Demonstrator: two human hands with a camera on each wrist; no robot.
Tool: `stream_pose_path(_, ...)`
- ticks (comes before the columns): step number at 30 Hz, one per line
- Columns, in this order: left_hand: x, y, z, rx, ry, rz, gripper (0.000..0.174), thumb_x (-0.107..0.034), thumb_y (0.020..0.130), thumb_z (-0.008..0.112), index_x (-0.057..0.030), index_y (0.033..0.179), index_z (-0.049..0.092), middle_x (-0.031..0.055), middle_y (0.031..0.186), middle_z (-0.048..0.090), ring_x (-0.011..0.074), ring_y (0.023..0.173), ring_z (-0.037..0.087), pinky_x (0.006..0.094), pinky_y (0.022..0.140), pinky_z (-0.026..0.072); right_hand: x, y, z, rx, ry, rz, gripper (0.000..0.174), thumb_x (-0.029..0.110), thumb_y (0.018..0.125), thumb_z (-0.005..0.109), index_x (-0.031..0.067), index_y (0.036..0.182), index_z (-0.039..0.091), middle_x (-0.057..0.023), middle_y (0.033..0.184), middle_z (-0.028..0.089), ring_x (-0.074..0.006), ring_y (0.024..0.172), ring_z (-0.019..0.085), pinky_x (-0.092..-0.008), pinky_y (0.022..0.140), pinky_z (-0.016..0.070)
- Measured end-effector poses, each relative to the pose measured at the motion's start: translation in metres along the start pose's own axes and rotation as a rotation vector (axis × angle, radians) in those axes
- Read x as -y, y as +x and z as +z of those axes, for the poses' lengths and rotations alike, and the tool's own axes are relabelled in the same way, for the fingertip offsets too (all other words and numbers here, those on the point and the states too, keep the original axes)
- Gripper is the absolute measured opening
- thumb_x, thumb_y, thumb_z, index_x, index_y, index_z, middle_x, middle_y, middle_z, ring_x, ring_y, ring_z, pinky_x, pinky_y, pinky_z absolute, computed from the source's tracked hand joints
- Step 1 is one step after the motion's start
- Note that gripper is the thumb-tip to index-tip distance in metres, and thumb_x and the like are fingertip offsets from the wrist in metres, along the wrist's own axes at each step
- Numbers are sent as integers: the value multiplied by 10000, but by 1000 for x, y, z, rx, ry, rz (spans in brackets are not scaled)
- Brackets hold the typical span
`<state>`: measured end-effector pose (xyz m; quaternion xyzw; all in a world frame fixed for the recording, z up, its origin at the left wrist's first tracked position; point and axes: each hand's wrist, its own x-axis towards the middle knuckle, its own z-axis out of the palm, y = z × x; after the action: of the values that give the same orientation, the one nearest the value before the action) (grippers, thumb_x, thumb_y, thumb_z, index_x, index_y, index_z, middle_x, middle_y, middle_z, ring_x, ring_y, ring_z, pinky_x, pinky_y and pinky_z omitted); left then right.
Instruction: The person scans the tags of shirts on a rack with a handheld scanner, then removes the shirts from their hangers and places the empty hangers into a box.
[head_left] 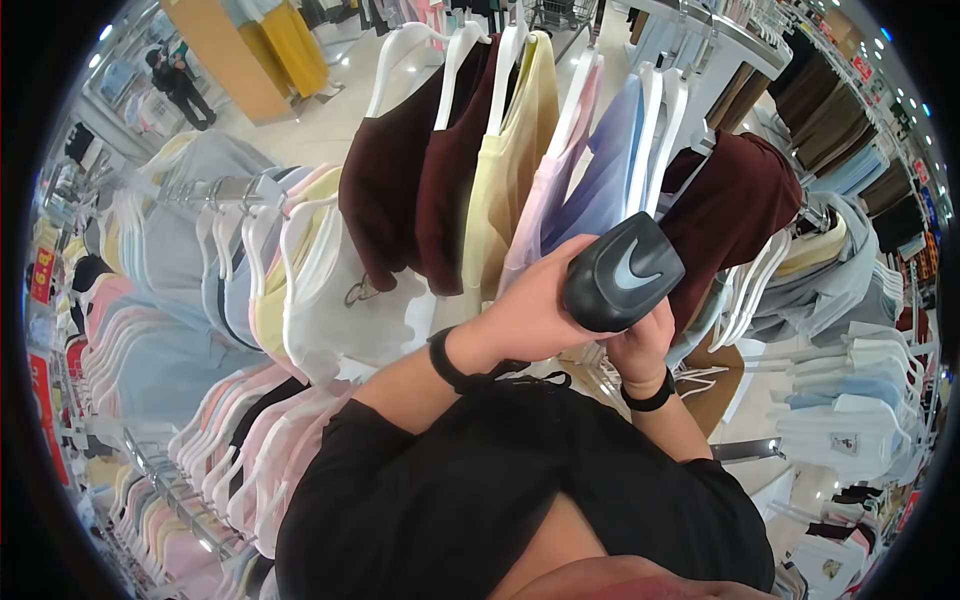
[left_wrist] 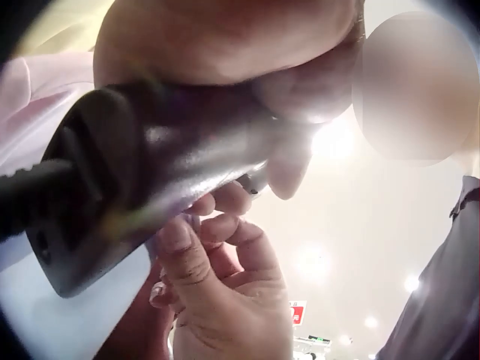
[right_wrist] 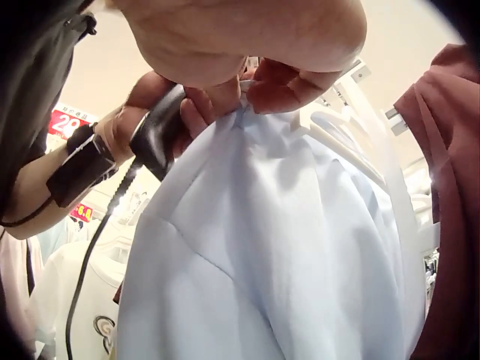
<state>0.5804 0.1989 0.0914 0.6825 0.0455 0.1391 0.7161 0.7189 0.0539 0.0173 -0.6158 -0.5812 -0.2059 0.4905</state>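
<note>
My left hand (head_left: 525, 310) grips a black corded barcode scanner (head_left: 622, 275), whose rounded top carries a grey curved mark. In the left wrist view the scanner's handle (left_wrist: 172, 157) shows its cord at the lower end. Close beside it, my right hand (head_left: 645, 345) has its fingers bent together; in the right wrist view this hand (right_wrist: 255, 41) pinches the top of a light blue garment (right_wrist: 262, 225). That garment hangs in folds beside white hangers (right_wrist: 352, 142). Whatever lies between the pinching fingertips is mostly hidden.
Dark maroon tops (head_left: 385, 190), a yellow top (head_left: 495, 200) and a pink one hang ahead on white hangers. Another maroon garment (head_left: 740, 200) drapes at the right. Crowded racks of clothes (head_left: 165, 340) stand on both sides. A person (head_left: 178, 88) stands far off at upper left.
</note>
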Motion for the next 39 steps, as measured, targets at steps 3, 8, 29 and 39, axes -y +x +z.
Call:
stream_pose_path(3,-3,-2,1,-2,20,25,931,-106,756,935,3,1530,428,101,1407,610,164,1268,580,344,1099,461,-16,-16,6,-16,28,-37,273,51,804,834,-20,1053,748,-173,1155,728,-326,1059,713,-382,907,560)
stream_pose_path(8,-24,-15,-3,47,98,113,906,-90,746,926,-3,1503,435,102,1373,609,162,1256,576,338,1088,454,-12,-9,10,-31,80,112,230,-51,813,753,-44,1040,717,-160,978,754,-325,858,747,-352,793,592)
stream_pose_path(29,-13,-70,1,114,-315,73,754,-144,903,812,72,1519,435,203,1577,389,231,1292,600,370,1091,476,33,29,-2,347,180,412,410,35,890,774,-40,1272,646,-167,1169,613,-304,994,692,-377,873,571)
stream_pose_path(39,1,-56,3,67,-347,251,677,-140,987,725,-27,1545,357,402,1062,682,312,853,771,288,616,633,10,-12,33,473,191,505,497,199,937,751,-68,1331,609,-195,1259,589,-352,1093,673,-408,936,552)
